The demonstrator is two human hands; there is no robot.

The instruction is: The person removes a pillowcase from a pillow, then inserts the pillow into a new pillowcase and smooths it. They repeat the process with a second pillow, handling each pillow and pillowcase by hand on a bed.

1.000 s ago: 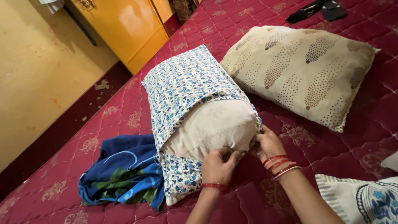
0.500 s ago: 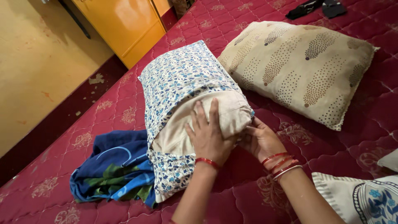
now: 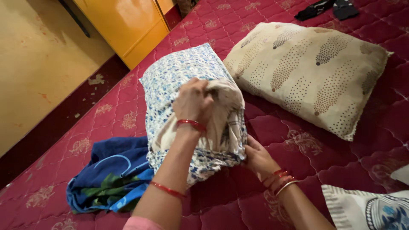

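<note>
Nearest the camera, at the lower right corner, lies the corner of a white cushion (image 3: pixel 370 208) with grey striped edging and a blue flower print. It rests on the maroon quilted mattress (image 3: pixel 324 145), which carries everything else observed.

The right hand (image 3: pixel 255 158), wearing red and silver bangles at the wrist, sits low on the mattress just beside the near end of the pillow. Its fingers are closed on the open hem of the blue floral pillowcase (image 3: pixel 179 74), holding the cloth down. The left hand (image 3: pixel 194 102), with a red bangle at the wrist and another further up the forearm, is raised over the pillow's near end. It is clenched around the bunched beige pillow (image 3: pixel 228 104), gripping the gathered fabric where it protrudes from the case.

The pillow lies lengthways on the mattress, centre of view, its far portion already inside the pillowcase, its near end still exposed and crumpled.

To the left, touching the pillowcase's near corner, lies a crumpled blue and green cloth (image 3: pixel 110 179).

Further off to the right lies a second cream pillow (image 3: pixel 311 68) with brown dotted patterns, just beside the first. Beyond it, at the top edge, dark items (image 3: pixel 326 8) lie on the mattress; their kind cannot be determined. At upper left stands an orange cabinet (image 3: pixel 123 25) beside a yellowish floor (image 3: pixel 38 68).
</note>
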